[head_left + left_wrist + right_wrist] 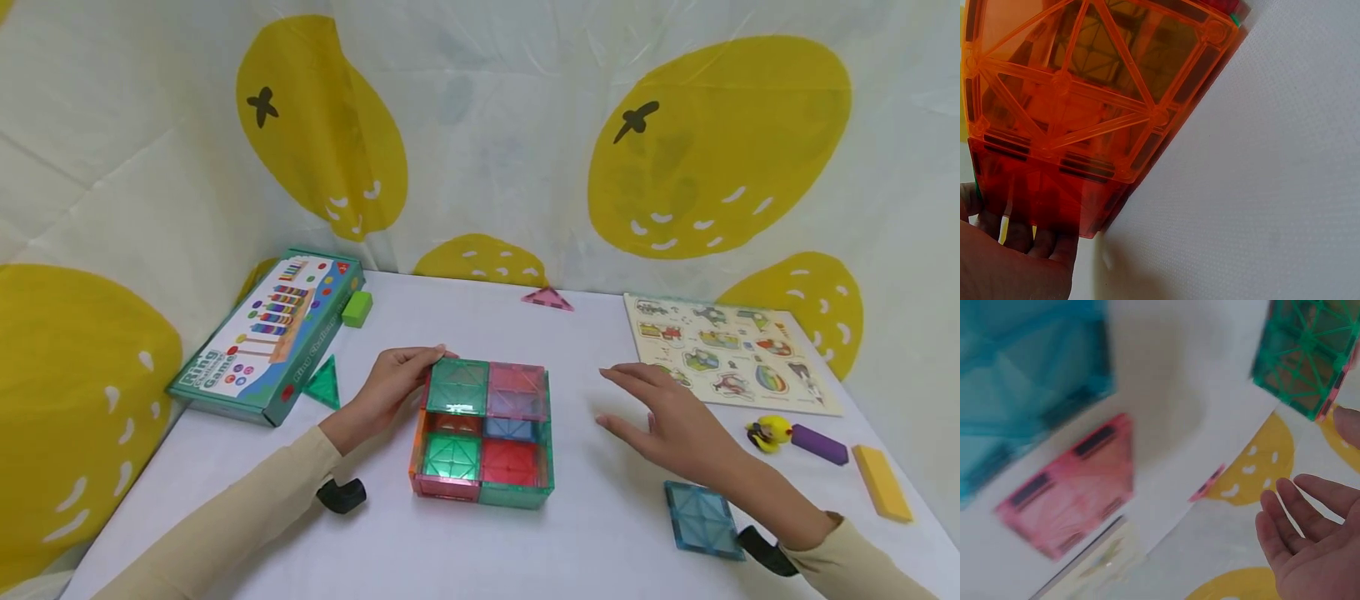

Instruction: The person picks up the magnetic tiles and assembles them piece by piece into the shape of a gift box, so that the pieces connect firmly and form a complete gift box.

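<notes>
A box of clear coloured magnetic tiles (453, 458) stands mid-table. Its top has a green tile (457, 387) and a pink tile (517, 390) along the back, while its front half is uncovered, showing green and red tiles inside. My left hand (393, 383) holds the box at its back left corner; in the left wrist view its fingers lie against a red side tile (1041, 194) beside an orange one (1104, 75). To the right of the box, my right hand (660, 412) hovers with fingers extended, holding nothing. A blue square tile (702, 519) lies below the right forearm.
Left are a ring game box (262, 333), a green block (357, 308) and a green triangle tile (325, 383). A pink tile (549, 298) lies at the back. Right are a picture puzzle board (731, 354), a yellow-and-purple toy (817, 444) and a yellow block (882, 483). Another pink tile (1072, 490) shows.
</notes>
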`<action>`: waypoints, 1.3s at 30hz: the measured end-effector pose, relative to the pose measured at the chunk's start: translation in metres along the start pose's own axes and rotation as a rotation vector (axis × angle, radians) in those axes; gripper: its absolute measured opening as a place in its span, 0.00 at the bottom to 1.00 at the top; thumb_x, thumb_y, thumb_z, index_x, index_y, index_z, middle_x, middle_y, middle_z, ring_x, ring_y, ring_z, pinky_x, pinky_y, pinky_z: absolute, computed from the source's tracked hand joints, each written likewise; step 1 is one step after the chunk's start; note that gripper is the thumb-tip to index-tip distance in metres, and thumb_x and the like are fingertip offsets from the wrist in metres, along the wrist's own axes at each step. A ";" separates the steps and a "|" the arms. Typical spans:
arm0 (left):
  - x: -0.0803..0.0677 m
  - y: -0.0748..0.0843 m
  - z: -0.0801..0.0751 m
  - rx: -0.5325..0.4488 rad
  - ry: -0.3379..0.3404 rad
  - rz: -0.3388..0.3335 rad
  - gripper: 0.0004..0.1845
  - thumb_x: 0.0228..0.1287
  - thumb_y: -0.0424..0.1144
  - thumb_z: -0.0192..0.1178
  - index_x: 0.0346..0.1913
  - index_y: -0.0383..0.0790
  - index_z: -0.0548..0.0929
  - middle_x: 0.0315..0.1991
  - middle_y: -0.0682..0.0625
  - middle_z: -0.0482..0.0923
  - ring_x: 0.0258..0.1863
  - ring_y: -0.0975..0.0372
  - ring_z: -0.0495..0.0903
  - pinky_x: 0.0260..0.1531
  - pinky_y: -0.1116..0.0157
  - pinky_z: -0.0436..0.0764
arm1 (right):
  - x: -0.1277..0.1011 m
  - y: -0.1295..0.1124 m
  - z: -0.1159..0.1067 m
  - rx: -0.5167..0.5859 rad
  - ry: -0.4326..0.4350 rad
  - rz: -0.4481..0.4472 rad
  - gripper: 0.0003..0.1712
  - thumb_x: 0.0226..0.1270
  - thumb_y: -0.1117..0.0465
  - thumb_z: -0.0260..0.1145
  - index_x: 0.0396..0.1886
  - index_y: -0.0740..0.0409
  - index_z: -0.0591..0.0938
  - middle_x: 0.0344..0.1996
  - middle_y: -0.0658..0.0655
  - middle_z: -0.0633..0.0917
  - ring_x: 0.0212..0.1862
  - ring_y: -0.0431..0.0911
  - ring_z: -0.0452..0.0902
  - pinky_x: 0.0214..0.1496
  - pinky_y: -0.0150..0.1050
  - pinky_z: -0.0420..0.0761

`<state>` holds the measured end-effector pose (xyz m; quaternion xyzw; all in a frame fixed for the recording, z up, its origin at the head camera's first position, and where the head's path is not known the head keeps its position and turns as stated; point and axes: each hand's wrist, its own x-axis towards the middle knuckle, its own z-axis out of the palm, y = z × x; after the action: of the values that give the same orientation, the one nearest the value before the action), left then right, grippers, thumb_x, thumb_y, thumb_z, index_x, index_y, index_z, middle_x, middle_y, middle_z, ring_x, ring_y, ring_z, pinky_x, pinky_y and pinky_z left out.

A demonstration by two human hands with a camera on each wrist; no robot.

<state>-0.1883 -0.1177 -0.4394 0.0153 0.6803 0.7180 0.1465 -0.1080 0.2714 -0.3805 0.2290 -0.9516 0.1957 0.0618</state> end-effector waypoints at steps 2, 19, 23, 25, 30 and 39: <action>0.000 0.000 -0.001 0.000 0.007 -0.004 0.19 0.79 0.49 0.63 0.57 0.37 0.91 0.57 0.47 0.87 0.66 0.57 0.79 0.65 0.54 0.78 | -0.008 0.009 -0.002 -0.002 -0.007 0.012 0.34 0.69 0.47 0.77 0.70 0.56 0.81 0.65 0.60 0.80 0.66 0.59 0.74 0.60 0.65 0.80; -0.002 -0.002 -0.003 0.008 0.011 -0.005 0.22 0.78 0.52 0.64 0.57 0.37 0.91 0.57 0.47 0.87 0.65 0.56 0.80 0.68 0.51 0.75 | -0.059 0.082 0.003 -0.039 -0.174 0.158 0.51 0.57 0.35 0.81 0.71 0.62 0.79 0.67 0.68 0.75 0.65 0.66 0.71 0.58 0.69 0.80; -0.001 -0.002 -0.002 0.008 0.012 -0.009 0.22 0.77 0.53 0.64 0.57 0.38 0.91 0.56 0.47 0.87 0.65 0.56 0.79 0.68 0.51 0.75 | -0.062 0.087 0.007 -0.022 -0.153 0.132 0.48 0.58 0.37 0.82 0.70 0.62 0.80 0.66 0.67 0.76 0.64 0.64 0.71 0.58 0.68 0.80; -0.001 -0.002 -0.002 0.010 0.012 -0.014 0.22 0.77 0.53 0.64 0.57 0.38 0.91 0.57 0.47 0.87 0.66 0.56 0.79 0.68 0.51 0.75 | -0.062 0.088 0.007 -0.020 -0.144 0.136 0.47 0.58 0.38 0.82 0.69 0.63 0.81 0.66 0.67 0.75 0.63 0.63 0.71 0.58 0.67 0.81; -0.001 -0.002 -0.001 0.011 0.014 -0.022 0.22 0.78 0.53 0.64 0.57 0.39 0.91 0.57 0.48 0.87 0.67 0.56 0.77 0.68 0.51 0.75 | -0.061 0.091 0.009 -0.058 -0.124 0.116 0.45 0.57 0.35 0.81 0.66 0.59 0.84 0.61 0.64 0.78 0.59 0.59 0.74 0.54 0.63 0.84; 0.000 -0.002 0.002 0.001 0.005 -0.017 0.22 0.78 0.52 0.64 0.57 0.38 0.91 0.57 0.47 0.87 0.68 0.56 0.77 0.68 0.52 0.75 | -0.057 0.080 0.010 -0.112 -0.040 0.037 0.42 0.54 0.32 0.81 0.60 0.54 0.88 0.56 0.56 0.80 0.52 0.51 0.77 0.47 0.53 0.88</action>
<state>-0.1873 -0.1160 -0.4408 0.0080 0.6812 0.7164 0.1508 -0.0945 0.3563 -0.4293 0.2115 -0.9661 0.1388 0.0520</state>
